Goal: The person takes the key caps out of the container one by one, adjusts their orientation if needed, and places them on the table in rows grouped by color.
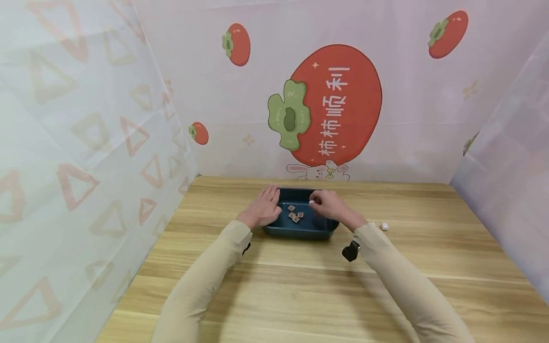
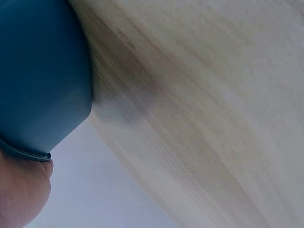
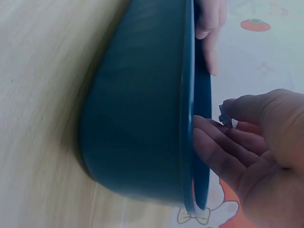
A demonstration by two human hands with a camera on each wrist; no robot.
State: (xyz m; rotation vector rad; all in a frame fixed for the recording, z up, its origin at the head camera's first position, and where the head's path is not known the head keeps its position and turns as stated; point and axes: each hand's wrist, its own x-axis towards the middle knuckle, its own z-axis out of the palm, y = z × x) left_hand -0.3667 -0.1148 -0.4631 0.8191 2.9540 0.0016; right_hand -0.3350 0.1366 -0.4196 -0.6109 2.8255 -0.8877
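A dark blue rectangular tray (image 1: 297, 234) stands on the table, with several small brownish square pieces (image 1: 296, 219) lying on its floor. My left hand (image 1: 262, 208) rests on the tray's left rim, its fingers stretched out; the left wrist view shows only a part of that hand below the rim. Over the tray's right side, my right hand (image 1: 331, 206) pinches a small white block-like piece (image 1: 311, 202) between thumb and fingertips. In the right wrist view the held piece (image 3: 225, 117) looks greyish and uneven, and its exact kind cannot be made out.
On the wooden table (image 1: 291, 295), a small white piece (image 1: 384, 226) lies to the right of the tray, with another partly hidden by the right wrist. Behind the table hangs a printed backdrop (image 1: 411, 119), and a patterned sheet (image 1: 94, 157) closes the left side.
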